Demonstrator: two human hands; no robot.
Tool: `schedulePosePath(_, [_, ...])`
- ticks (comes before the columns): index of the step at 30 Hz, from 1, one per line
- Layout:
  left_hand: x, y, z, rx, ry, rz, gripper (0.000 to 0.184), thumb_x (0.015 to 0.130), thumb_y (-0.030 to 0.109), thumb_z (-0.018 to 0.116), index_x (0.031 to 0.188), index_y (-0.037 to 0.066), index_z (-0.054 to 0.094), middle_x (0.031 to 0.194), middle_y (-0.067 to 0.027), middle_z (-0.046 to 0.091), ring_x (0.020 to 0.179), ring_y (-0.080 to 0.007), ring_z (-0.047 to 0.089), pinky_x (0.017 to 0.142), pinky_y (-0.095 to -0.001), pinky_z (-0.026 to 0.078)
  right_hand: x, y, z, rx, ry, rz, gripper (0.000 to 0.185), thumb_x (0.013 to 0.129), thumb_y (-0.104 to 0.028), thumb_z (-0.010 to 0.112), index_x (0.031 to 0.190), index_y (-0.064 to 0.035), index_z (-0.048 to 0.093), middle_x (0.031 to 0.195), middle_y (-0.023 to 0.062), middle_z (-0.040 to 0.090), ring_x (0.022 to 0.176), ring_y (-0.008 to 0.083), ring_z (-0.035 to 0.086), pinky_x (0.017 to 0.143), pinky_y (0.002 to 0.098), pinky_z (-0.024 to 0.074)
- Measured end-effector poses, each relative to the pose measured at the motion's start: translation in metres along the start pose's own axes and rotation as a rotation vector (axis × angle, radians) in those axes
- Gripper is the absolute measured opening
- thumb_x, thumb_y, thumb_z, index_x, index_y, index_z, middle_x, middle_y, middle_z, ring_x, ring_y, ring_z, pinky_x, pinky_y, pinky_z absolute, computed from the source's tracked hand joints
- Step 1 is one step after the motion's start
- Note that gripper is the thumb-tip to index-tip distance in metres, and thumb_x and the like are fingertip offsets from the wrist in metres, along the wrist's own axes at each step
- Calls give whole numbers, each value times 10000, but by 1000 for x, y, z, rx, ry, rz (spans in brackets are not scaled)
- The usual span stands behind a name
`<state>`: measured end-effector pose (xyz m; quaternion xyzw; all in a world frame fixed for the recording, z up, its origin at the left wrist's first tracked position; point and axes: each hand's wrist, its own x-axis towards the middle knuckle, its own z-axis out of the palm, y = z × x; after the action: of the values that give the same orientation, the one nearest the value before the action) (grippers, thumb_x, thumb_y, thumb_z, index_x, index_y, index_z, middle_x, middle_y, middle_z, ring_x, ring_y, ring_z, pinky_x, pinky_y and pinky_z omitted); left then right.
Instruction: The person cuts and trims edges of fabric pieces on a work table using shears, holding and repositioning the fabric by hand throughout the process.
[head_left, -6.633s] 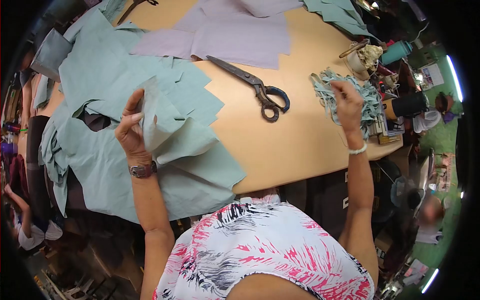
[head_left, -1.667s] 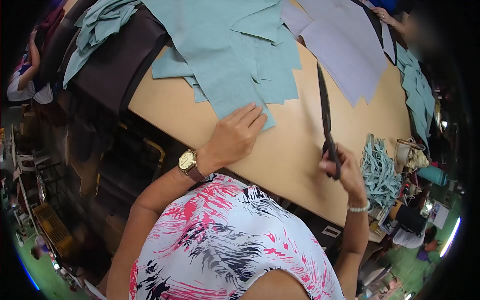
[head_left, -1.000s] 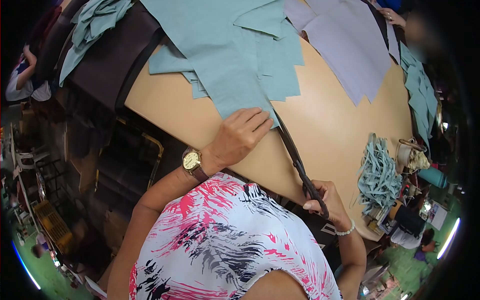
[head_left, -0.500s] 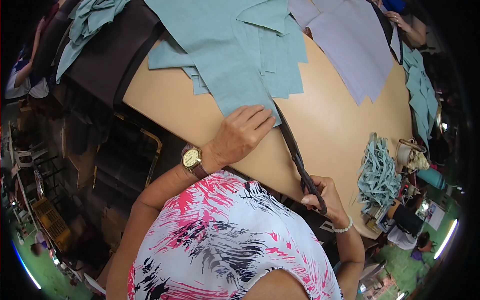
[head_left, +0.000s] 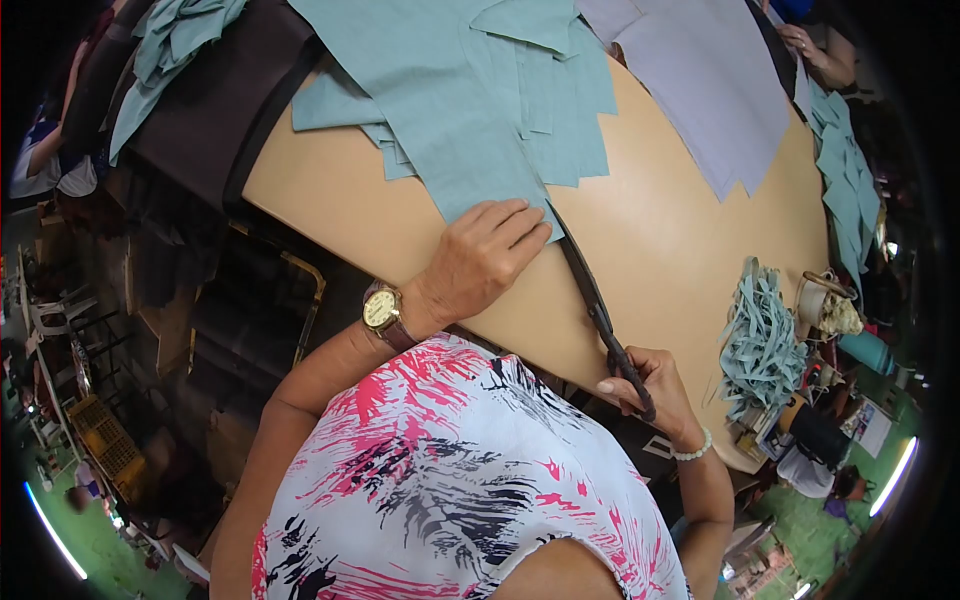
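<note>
Touching teal cloth (head_left: 445, 120), left hand (head_left: 476, 258) with its grip hidden, right hand (head_left: 655, 388) closed round partly covered scissors (head_left: 597, 310).

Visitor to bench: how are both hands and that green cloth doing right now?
Left hand pressing green cloth near its tip. Right hand gripping scissors, blades at cloth's edge. Nothing visible between scissors and cloth.

I count one left hand (head_left: 480, 257), one right hand (head_left: 655, 390), one pair of scissors (head_left: 583, 281), one wristwatch (head_left: 381, 309), one beaded bracelet (head_left: 692, 448), one crate (head_left: 105, 442) and one heap of strips (head_left: 763, 345). The green cloth pieces (head_left: 430, 110) overlap too much to count.
</note>
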<state>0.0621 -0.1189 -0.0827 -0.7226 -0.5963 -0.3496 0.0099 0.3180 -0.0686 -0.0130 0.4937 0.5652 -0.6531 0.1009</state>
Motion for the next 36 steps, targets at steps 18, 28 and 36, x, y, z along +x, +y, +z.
schedulePosePath(18, [1,9,-13,-51,43,11,201,639,28,600,839,8,606,925,-82,601,882,-227,578,713,-318,478,14,-17,2,191,-94,-99,375,593,-224,789,672,-17,486,505,-27,425,397,44,423,352,175,311])
schedulePosePath(28, [-1,11,-12,-62,34,3,199,645,33,600,842,6,605,929,-80,600,891,-223,576,728,-316,477,15,-15,8,164,-64,-101,361,618,-254,772,661,-24,497,505,-31,429,403,46,437,362,173,333])
schedulePosePath(36, [-3,11,-12,-72,23,5,197,655,32,608,851,13,607,931,-76,600,893,-218,575,721,-316,475,13,-12,8,138,-64,-87,324,639,-231,756,656,-24,507,516,-26,442,411,49,450,374,173,349])
